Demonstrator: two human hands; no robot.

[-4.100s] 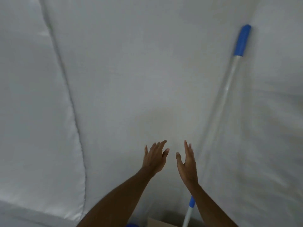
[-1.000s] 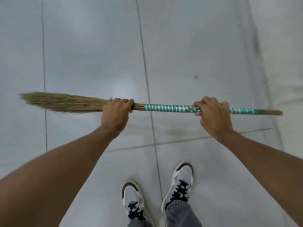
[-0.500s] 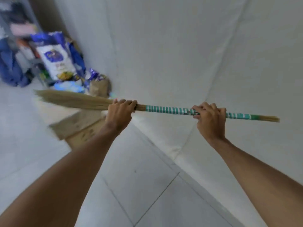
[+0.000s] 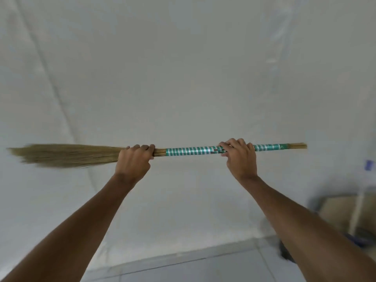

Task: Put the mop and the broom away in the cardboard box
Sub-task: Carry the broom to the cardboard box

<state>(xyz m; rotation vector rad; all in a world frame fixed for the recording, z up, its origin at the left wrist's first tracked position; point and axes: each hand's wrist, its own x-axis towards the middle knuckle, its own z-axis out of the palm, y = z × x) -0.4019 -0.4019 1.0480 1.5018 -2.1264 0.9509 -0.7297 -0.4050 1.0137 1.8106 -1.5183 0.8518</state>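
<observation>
Both arms reach forward and hold the broom (image 4: pixel 191 151) level in the air, crosswise in front of a plain white wall (image 4: pixel 183 68). The left hand (image 4: pixel 133 162) is clenched around the broom where the straw bristles meet the handle, knuckles up. The right hand (image 4: pixel 240 157) grasps the handle further right, on its green and silver striped wrapping. The bristles fan out to the left, slightly blurred; a short tuft of straw sticks out past the wrapping at the right end. At the lower right edge, on the tiled floor (image 4: pixel 193 269) by the wall, stands the cardboard box (image 4: pixel 333 212), blurred, with a pale pole (image 4: pixel 357 212) rising from it. Whether that pole is the mop cannot be told.
</observation>
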